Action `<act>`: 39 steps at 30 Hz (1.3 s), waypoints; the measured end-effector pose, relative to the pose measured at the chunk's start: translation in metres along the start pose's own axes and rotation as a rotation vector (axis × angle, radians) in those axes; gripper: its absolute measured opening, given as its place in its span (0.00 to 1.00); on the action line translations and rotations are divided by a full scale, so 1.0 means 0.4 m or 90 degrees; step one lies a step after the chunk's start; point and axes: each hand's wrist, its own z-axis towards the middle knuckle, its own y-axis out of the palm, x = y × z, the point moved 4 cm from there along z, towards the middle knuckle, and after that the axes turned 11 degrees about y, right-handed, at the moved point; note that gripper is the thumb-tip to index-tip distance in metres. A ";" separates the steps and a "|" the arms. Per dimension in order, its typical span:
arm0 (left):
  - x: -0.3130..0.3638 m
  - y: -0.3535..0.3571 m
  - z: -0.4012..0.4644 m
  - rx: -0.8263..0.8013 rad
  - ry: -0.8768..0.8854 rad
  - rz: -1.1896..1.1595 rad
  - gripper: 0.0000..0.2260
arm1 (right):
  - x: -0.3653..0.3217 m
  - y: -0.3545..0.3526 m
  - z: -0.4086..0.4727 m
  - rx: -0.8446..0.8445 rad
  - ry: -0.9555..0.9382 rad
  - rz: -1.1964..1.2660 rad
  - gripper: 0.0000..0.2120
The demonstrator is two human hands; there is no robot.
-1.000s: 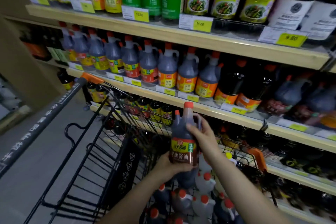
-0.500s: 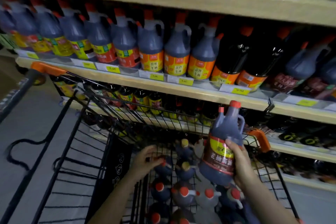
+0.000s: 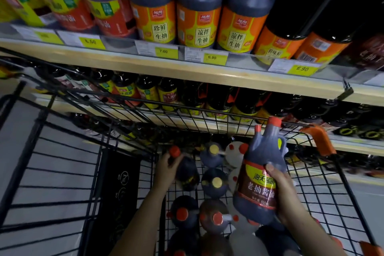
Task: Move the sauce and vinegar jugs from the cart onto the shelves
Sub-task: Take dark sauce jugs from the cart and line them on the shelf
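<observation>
Holding jug (image 3: 257, 185) upright, right grip (image 3: 284, 195) beside label.

Pale wooden shelves (image 3: 207, 78) run across the aisle in tiers, their front edges lined with yellow price tags (image 3: 211, 57). Grey floor (image 3: 18, 131) shows at the left beneath the lowest tier. The light is dim, and the lower shelves lie in shadow

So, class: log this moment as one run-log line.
right hand: holds dark soy jug above cart | left hand: grips red-capped jug in cart | shelf placement: not yet done
</observation>
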 end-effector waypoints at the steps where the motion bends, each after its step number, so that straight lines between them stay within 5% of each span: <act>1: 0.005 -0.007 0.005 0.002 -0.006 -0.010 0.08 | -0.006 0.005 -0.003 -0.002 -0.001 0.003 0.40; 4: 0.044 -0.038 0.003 0.013 0.010 -0.031 0.13 | -0.031 0.003 -0.020 0.000 -0.009 0.038 0.24; 8: 0.154 -0.122 -0.026 0.044 0.071 -0.092 0.12 | -0.067 0.018 -0.070 -0.006 -0.028 0.050 0.28; 11: 0.280 -0.190 -0.065 0.045 0.134 -0.112 0.02 | -0.094 0.036 -0.139 -0.016 -0.035 0.069 0.22; 14: 0.443 -0.247 -0.120 0.068 0.201 -0.151 0.02 | -0.147 0.061 -0.243 -0.023 -0.080 0.036 0.37; 17: 0.567 -0.242 -0.208 0.032 0.239 -0.180 0.07 | -0.158 0.015 -0.360 -0.008 -0.103 0.063 0.35; 22: 0.645 -0.213 -0.357 0.005 0.257 -0.186 0.02 | -0.131 -0.064 -0.517 0.017 -0.143 0.058 0.50; 31: 0.766 -0.031 -0.546 -0.080 0.291 -0.188 0.04 | -0.153 -0.278 -0.678 0.047 -0.208 0.109 0.41; 39: 0.844 0.311 -0.701 -0.105 0.320 -0.171 0.04 | -0.147 -0.667 -0.745 0.093 -0.223 0.151 0.29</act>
